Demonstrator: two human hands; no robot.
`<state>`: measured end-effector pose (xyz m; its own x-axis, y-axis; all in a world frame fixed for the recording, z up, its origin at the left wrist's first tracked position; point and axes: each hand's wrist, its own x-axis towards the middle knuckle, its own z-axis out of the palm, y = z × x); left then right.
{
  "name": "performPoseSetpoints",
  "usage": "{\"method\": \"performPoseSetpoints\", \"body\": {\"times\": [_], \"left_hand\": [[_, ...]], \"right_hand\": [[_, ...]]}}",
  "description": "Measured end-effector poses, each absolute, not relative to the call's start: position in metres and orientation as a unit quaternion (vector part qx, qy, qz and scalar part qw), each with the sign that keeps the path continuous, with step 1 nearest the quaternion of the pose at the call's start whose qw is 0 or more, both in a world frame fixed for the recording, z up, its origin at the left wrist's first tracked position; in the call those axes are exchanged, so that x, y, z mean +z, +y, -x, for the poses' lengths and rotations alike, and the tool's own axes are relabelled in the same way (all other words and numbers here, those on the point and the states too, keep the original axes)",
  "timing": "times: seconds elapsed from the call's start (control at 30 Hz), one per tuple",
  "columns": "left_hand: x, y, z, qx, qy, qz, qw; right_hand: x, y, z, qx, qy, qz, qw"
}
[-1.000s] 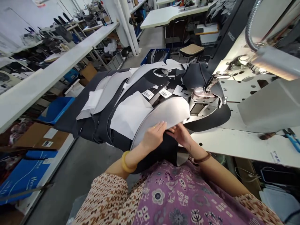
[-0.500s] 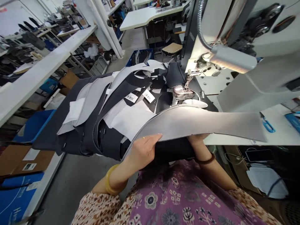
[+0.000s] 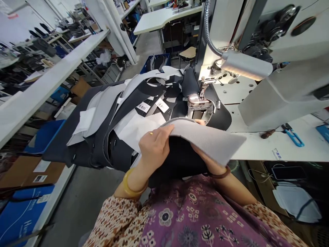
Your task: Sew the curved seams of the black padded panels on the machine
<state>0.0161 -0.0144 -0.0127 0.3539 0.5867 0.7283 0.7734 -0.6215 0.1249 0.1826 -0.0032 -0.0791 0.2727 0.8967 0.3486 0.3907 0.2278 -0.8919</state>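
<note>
A long light-grey fabric panel (image 3: 205,135) with a dark edge is held up in front of the sewing machine. My left hand (image 3: 155,145) pinches its near edge, thumb and fingers closed on the fabric. My right hand (image 3: 209,164) is under the panel, which drapes over it. Its fingertips show past the far edge, close to the machine's metal sewing bed (image 3: 199,102), and most of the fingers are hidden. The presser foot and needle area (image 3: 204,85) stands above that bed, apart from the panel.
Dark and grey cut pieces (image 3: 102,113) with white barcode labels (image 3: 162,105) lie heaped to the left. Blue-handled snips (image 3: 294,135) and a wooden-handled tool (image 3: 267,133) lie on the white table (image 3: 254,147) at right. A lamp (image 3: 246,63) hangs over the machine.
The panel's right end has folded in toward me, uncovering the tabletop and wooden-handled tool. My right hand has reached farther beneath it, toward the sewing bed.
</note>
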Motion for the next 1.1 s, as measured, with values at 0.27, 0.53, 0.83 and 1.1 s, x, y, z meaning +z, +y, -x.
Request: {"method": "performPoseSetpoints", "body": {"times": [0.27, 0.53, 0.83, 1.1], "left_hand": [[-0.007, 0.009, -0.022, -0.417, -0.410, 0.788, 0.194], [-0.022, 0.054, -0.009, -0.468, -0.359, 0.769, 0.247], [-0.040, 0.110, -0.037, -0.555, -0.378, 0.740, 0.037], [-0.100, 0.133, -0.101, -0.563, -0.426, 0.663, -0.251]], "right_hand": [[-0.078, -0.007, -0.171, 0.229, -0.536, 0.682, 0.442], [-0.066, 0.007, -0.190, 0.194, -0.630, 0.619, 0.427], [-0.023, 0.022, -0.233, 0.507, -0.549, 0.562, 0.354], [-0.011, 0.062, -0.260, 0.604, -0.277, 0.606, 0.437]]}}
